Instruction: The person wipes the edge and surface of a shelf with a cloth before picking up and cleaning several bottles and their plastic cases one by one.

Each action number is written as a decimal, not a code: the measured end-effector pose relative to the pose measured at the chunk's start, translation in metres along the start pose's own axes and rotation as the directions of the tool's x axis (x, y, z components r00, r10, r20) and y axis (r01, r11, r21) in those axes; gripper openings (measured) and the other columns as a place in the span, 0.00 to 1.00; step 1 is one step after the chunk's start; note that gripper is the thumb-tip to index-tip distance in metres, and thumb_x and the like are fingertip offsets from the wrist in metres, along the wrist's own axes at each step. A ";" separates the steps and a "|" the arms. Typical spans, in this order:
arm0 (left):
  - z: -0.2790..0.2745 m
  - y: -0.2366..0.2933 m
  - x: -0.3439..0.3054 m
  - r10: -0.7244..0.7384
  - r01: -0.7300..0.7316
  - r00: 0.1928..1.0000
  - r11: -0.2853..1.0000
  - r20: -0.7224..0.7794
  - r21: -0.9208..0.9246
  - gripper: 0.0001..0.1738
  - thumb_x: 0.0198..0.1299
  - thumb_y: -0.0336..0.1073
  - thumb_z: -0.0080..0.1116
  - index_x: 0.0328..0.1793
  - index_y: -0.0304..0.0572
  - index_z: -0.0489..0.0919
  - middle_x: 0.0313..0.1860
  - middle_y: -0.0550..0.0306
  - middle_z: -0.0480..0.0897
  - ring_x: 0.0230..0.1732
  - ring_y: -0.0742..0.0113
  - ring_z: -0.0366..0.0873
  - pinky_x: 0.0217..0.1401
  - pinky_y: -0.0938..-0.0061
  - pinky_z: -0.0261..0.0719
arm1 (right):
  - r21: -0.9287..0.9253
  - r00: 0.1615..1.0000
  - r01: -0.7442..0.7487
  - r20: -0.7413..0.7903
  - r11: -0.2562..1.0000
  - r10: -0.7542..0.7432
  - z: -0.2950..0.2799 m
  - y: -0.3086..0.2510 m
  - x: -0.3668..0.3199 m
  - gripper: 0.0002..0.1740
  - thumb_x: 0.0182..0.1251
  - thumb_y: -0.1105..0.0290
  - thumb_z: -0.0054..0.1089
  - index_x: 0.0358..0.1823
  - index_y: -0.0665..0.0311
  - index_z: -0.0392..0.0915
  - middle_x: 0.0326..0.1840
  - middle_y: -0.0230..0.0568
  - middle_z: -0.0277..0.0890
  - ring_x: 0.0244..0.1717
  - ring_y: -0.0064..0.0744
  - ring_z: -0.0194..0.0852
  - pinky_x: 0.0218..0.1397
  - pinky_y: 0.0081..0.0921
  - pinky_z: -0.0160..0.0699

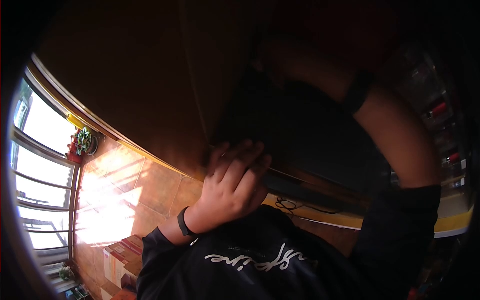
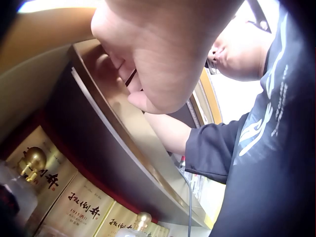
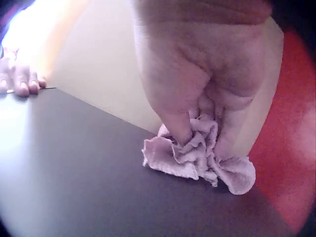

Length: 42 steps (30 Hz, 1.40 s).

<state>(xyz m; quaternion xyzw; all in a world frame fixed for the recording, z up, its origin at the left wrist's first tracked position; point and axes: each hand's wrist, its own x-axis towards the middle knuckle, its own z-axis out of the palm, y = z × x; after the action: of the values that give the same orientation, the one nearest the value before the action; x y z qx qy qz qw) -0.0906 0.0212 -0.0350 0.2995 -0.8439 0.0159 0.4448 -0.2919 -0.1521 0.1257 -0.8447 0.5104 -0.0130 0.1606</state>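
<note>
My right hand (image 3: 197, 64) grips a crumpled, pale pinkish cloth (image 3: 170, 163) with its fingers bunched into it. The cloth lies on the dark grey shelf board (image 3: 89, 168), by the seam with a beige panel (image 3: 108, 84). In the head view that arm reaches deep into shadow, and the cloth is lost in the dark. My left hand (image 1: 232, 185) rests at the board's front edge with its fingers laid over it. Seen from the left wrist, the thumb side of this hand (image 2: 163, 64) overlaps the beige front edge (image 2: 133, 126).
Below the board stand boxes (image 2: 79, 202) with dark lettering and bottles with round gold stoppers (image 2: 34, 160). A red panel (image 3: 291, 128) borders the board's far side. A black cable (image 1: 285, 204) hangs near the front. Cardboard boxes (image 1: 120, 257) sit on the tiled floor by bright windows.
</note>
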 end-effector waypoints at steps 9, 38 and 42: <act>-0.069 -0.002 0.055 0.178 -0.190 0.978 0.535 -0.110 -0.823 0.21 0.56 0.22 0.65 0.56 0.35 0.94 0.64 0.40 0.90 0.58 0.48 0.88 0.62 0.57 0.86 | -0.037 1.000 -0.021 0.014 0.999 0.021 0.003 0.011 0.009 0.07 0.69 0.82 0.59 0.43 0.71 0.86 0.34 0.47 0.84 0.35 0.41 0.88 0.38 0.39 0.85; -0.015 -0.002 0.045 0.117 -0.080 0.982 0.969 0.149 -0.233 0.32 0.68 0.38 0.74 0.78 0.37 0.85 0.74 0.42 0.85 0.70 0.45 0.87 0.71 0.53 0.86 | -0.146 0.993 -0.091 -0.087 0.985 0.079 -0.018 0.020 0.006 0.14 0.77 0.82 0.55 0.57 0.72 0.86 0.48 0.51 0.89 0.49 0.45 0.92 0.52 0.40 0.89; -0.010 -0.002 0.045 0.089 -0.072 0.981 0.992 0.173 -0.101 0.33 0.71 0.44 0.74 0.78 0.39 0.85 0.80 0.41 0.82 0.80 0.42 0.82 0.78 0.49 0.82 | -0.148 0.982 -0.128 -0.157 0.981 0.105 -0.020 0.026 0.013 0.16 0.77 0.82 0.54 0.60 0.72 0.86 0.53 0.52 0.88 0.53 0.46 0.91 0.55 0.40 0.89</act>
<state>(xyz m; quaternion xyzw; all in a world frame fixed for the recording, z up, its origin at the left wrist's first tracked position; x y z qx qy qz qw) -0.1011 0.0007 0.0045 0.2441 -0.8914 -0.0327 0.3805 -0.3119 -0.1796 0.1359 -0.8200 0.5691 -0.0262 0.0553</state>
